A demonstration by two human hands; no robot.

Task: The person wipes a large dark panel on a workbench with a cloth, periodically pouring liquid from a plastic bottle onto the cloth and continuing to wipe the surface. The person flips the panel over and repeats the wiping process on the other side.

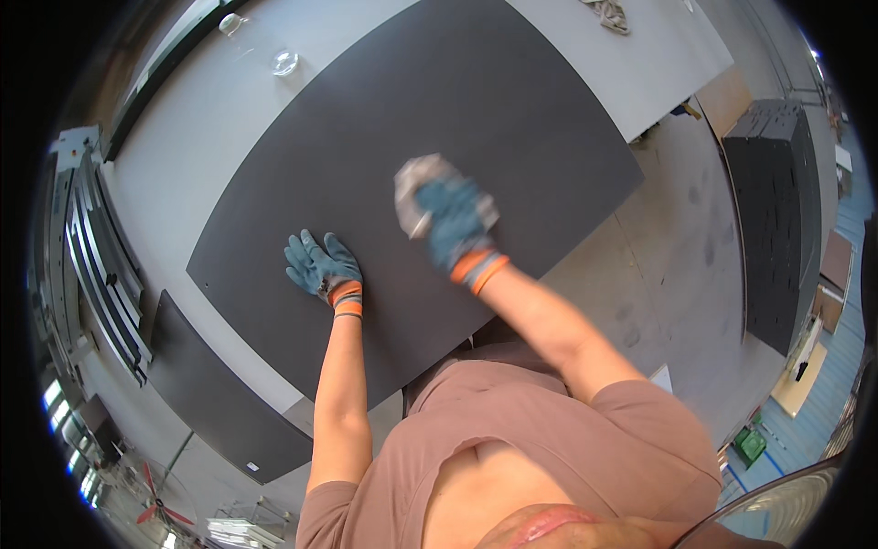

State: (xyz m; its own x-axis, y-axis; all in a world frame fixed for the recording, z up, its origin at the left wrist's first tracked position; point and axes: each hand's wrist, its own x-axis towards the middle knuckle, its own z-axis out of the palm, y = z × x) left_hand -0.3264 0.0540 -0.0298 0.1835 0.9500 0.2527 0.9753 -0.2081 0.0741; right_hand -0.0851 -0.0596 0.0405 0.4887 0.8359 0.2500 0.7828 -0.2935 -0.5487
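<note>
A large dark grey flat panel (439,101) lies on the pale worktable. My left hand (324,265), in a teal glove with an orange cuff, rests flat on its near left part with the fingers spread. Over the middle of the panel, my right hand (455,215) wears a matching glove and presses on a crumpled pale rag (413,178). Motion blurs this hand a little, and its palm side is hidden. Some of the rag bulges out around the fingers.
On the table (197,156) at the far left is a clear bottle (284,62). Another rag (611,16) lies at the far right. A second dark panel (215,393) leans at the left, below metal strips (96,247). A stack of dark panels (773,220) stands on the right.
</note>
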